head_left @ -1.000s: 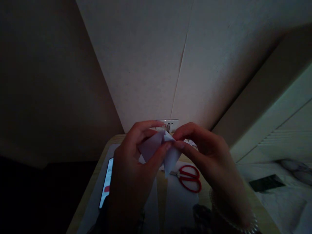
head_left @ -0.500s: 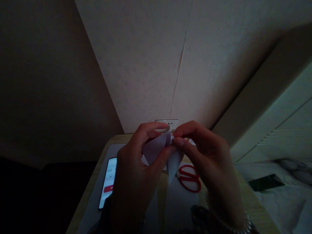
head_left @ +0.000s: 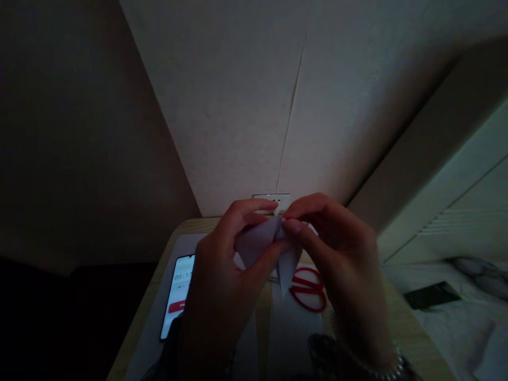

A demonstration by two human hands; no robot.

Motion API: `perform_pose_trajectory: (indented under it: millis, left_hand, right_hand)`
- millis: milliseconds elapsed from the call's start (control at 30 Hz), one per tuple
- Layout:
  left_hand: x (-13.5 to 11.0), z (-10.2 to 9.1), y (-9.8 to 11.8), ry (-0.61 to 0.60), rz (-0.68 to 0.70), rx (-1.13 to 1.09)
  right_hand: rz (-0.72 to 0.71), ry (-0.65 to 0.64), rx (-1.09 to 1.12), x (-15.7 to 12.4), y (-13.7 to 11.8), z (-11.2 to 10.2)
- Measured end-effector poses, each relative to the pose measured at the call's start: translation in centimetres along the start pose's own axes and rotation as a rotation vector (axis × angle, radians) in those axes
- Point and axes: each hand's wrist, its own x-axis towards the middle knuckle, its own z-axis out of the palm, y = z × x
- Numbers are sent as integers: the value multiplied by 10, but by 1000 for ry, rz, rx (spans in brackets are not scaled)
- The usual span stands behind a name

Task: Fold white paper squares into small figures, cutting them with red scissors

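A folded piece of white paper (head_left: 256,242) is held up between both hands above the table, one pointed corner hanging down. My left hand (head_left: 228,270) grips it from the left, thumb across the front and fingers behind. At the paper's top edge, my right hand (head_left: 337,243) pinches a small part between thumb and forefinger. Red-handled scissors (head_left: 308,290) lie below the hands on white paper; their blades are mostly hidden. Left of my left hand lies a phone (head_left: 174,296) with a lit timer screen, partly covered by the wrist.
The small wooden table (head_left: 400,323) stands against a pale wall (head_left: 238,106) with a power socket (head_left: 282,200). White sheets (head_left: 296,338) lie on the tabletop. To the right, a dark green flat item (head_left: 432,295) rests on a pale, crumpled-looking surface.
The folded paper has shifted slightly right and turned a little, its lower tip moving right. Both hands keep hold of it, and the left fingers have moved slightly.
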Motion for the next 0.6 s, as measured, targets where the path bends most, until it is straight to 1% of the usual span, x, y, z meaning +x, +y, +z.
perform_pose_trajectory:
  millis: [133, 233, 433, 600]
  left_hand:
    - [0, 0, -1, 29, 13, 61]
    - [0, 1, 0, 33, 16, 85]
    - [0, 1, 0, 34, 0, 84]
    - [-1, 2, -2, 32, 13, 89]
  right_hand:
    - [-94, 37, -119, -1, -2, 1]
    - [-149, 25, -184, -1, -3, 1]
    - [-161, -25, -209, 3, -3, -1]
    - [-155, -35, -181, 5, 1, -2]
